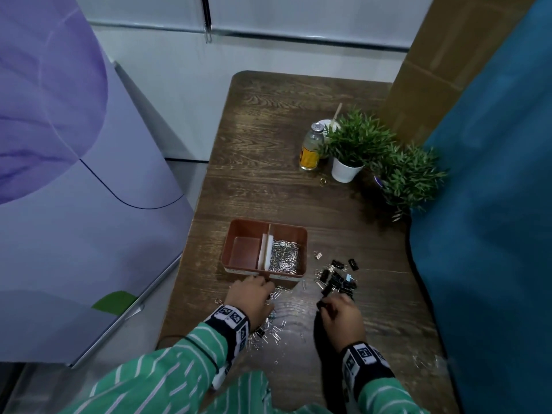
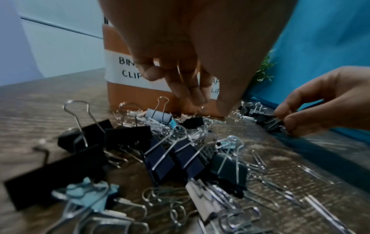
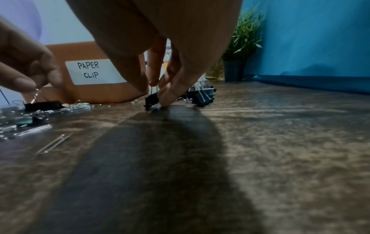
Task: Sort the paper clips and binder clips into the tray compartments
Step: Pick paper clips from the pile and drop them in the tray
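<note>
A brown two-part tray [image 1: 268,224] stands on the wooden table; its right half, labelled PAPER CLIP [image 3: 89,70], holds several silver paper clips [image 1: 283,258], and its left half is bare. My left hand [image 1: 263,283] hovers at the tray's near wall over a mixed pile of clips [image 2: 180,158] and pinches a thin paper clip [image 3: 35,96]. My right hand [image 3: 158,95] pinches a small black binder clip [image 3: 151,99] against the table, beside a heap of black binder clips [image 1: 337,279].
Loose paper clips [image 1: 268,330] lie scattered near the table's front edge. A bottle [image 1: 312,147], two potted plants [image 1: 348,150] and a small gold ring [image 1: 323,181] sit at the back. A blue cloth [image 1: 493,204] borders the right, a purple fridge [image 1: 74,174] the left.
</note>
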